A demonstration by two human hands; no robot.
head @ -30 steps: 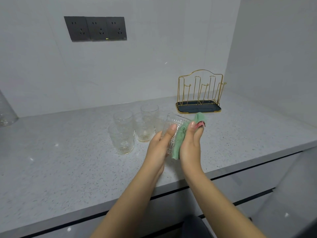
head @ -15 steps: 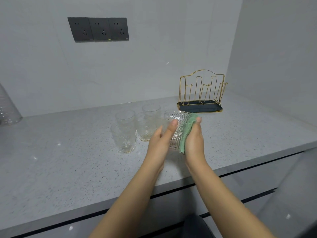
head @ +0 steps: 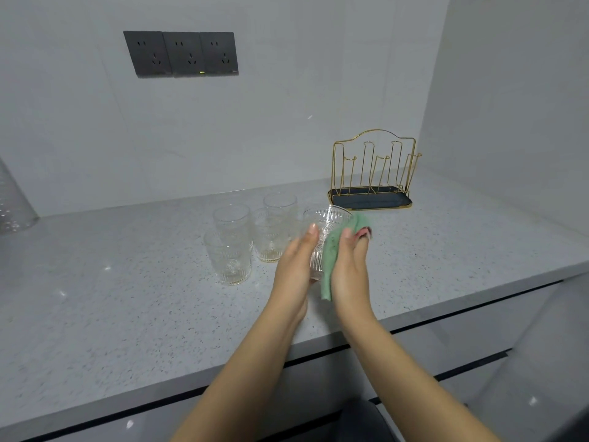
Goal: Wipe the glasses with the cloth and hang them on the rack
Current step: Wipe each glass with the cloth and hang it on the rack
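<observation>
My left hand (head: 294, 266) holds a clear ribbed glass (head: 325, 224) just above the counter, its rim tipped away from me. My right hand (head: 349, 269) grips a green cloth (head: 331, 250) with a pink edge and presses it against the glass's right side. Several more ribbed glasses stand upright on the counter to the left; the nearest (head: 228, 258) is in front, others (head: 271, 234) behind it. The gold wire rack (head: 374, 172) on its dark tray stands at the back right, with no glass on its pegs.
The speckled grey counter (head: 111, 298) runs to a front edge near my arms. A wall closes the right side. A row of dark sockets (head: 181, 54) sits on the back wall. A clear dotted container (head: 12, 202) shows at the far left edge.
The cloth has slid along the glass: bunched at the rim, then flat on the side, now up by the rim again with its pink edge showing. The left hand keeps its hold.
</observation>
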